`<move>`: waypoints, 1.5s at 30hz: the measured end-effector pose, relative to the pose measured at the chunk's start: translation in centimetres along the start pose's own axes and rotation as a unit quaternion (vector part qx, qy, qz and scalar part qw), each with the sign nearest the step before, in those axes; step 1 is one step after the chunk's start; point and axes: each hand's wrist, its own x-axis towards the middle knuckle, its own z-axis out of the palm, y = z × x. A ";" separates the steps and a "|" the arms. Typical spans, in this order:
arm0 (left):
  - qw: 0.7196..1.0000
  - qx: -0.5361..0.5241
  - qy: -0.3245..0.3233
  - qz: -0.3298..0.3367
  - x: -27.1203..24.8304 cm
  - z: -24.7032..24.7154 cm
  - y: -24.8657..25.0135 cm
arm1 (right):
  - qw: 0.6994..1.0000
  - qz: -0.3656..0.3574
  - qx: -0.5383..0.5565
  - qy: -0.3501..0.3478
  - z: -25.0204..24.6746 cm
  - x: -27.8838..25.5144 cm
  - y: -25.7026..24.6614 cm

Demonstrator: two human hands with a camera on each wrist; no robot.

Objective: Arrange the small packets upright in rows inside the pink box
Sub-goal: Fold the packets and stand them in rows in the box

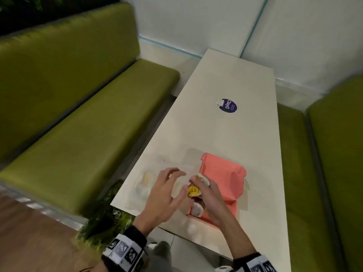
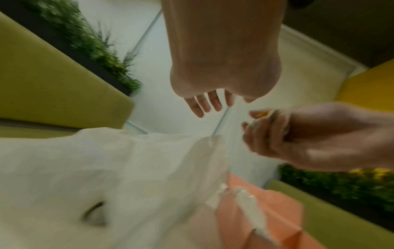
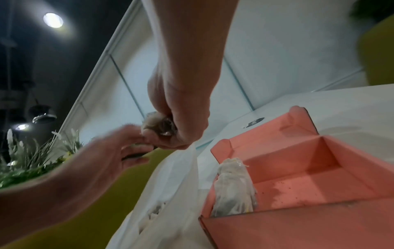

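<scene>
Table [image 1: 235, 134]: long, white, set between green benches [image 1: 78, 124]; round dark sticker [image 1: 228, 106] near its middle.

Plastic bag [image 3: 170, 185]: translucent white, lying on the table just left of the box; more packets show faintly inside.

Pink box [image 3: 309, 176]: open, lid flap back, near table edge. Interior mostly bare.

Packet in box [image 3: 233, 188]: one small gauzy sachet, upright against the near left corner.

Right hand [image 1: 208, 193]: above the box's left edge, fingers curled round a clutch of packets [image 3: 158, 123], one with a yellow tag [image 1: 193, 191].

Left hand [image 1: 167, 191]: fingers spread and relaxed, holding nothing, just beside the right hand and over the bag.

Step in hand, by judgement: early filling, first row barely begun. Next move calls for separating a single packet from the clutch and lowering it upright beside the standing one, tag up, without toppling its neighbour.
</scene>
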 end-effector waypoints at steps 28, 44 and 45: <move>0.962 -0.250 -0.090 -0.066 2.5 2.8 6.3 | 0.979 -0.017 0.107 0.175 -6.7 -4.7 1.8; 0.955 -0.271 -0.071 -0.096 2.5 2.4 5.7 | 0.967 -0.194 -0.071 0.149 -3.8 -5.6 1.0; 0.956 -0.267 -0.073 -0.094 2.4 2.3 5.5 | 0.965 -0.199 -0.086 0.147 -3.7 -5.7 0.9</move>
